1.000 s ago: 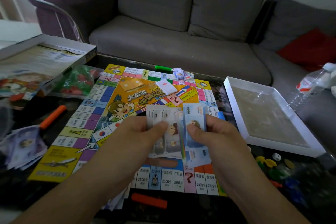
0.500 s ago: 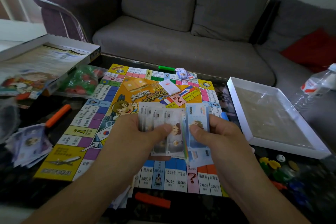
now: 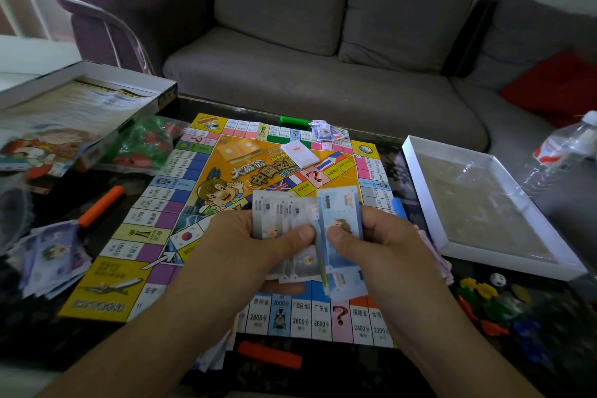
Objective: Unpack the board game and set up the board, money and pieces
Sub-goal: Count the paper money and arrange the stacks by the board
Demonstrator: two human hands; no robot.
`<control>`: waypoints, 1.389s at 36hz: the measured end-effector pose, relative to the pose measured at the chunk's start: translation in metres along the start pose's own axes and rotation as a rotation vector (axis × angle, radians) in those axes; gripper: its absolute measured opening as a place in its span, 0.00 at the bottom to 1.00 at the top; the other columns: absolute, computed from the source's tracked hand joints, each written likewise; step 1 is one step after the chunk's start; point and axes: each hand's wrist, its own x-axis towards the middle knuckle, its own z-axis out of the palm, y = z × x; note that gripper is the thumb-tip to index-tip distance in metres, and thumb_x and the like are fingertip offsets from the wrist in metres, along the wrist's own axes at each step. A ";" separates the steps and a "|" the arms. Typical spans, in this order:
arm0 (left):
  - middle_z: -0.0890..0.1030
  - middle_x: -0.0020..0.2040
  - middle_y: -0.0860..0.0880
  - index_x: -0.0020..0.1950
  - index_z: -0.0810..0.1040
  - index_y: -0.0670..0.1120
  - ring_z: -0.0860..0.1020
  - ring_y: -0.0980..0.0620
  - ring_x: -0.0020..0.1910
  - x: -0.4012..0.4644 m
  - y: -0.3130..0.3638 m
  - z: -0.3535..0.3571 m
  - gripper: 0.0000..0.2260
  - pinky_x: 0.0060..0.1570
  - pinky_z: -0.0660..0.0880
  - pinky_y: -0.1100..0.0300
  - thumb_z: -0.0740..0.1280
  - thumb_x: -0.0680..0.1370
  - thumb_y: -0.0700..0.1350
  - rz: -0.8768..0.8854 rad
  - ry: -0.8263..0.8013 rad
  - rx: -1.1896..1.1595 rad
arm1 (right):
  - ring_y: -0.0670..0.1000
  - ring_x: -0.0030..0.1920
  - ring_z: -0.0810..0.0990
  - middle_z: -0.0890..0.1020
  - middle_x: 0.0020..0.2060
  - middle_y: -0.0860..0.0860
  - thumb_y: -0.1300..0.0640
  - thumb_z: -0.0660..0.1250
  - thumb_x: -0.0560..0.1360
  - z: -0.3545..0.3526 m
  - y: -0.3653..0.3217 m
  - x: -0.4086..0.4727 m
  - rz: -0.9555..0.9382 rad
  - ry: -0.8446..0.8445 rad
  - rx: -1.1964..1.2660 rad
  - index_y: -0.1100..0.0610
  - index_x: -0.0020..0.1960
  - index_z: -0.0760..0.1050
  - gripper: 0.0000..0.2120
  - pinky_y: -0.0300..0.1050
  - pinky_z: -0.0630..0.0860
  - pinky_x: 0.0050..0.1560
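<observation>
Above the near edge of the game board (image 3: 206, 203), which lies flat on the dark counter (image 3: 38, 326), the left hand (image 3: 245, 245) pinches a fan of pale play-money notes (image 3: 281, 220) under its thumb. The right hand (image 3: 378, 242) grips blue notes (image 3: 340, 213) just beside them. Left of the board lie purple notes (image 3: 51, 258) and an orange bar (image 3: 101, 205); right of it sits the white box tray (image 3: 420, 171).
</observation>
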 end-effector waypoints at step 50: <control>0.88 0.42 0.43 0.49 0.87 0.41 0.88 0.42 0.39 0.003 0.005 -0.007 0.06 0.34 0.85 0.49 0.77 0.73 0.37 0.048 0.188 0.000 | 0.52 0.47 0.89 0.89 0.46 0.47 0.59 0.70 0.81 -0.006 0.005 0.006 0.054 -0.024 0.020 0.45 0.54 0.85 0.10 0.58 0.85 0.53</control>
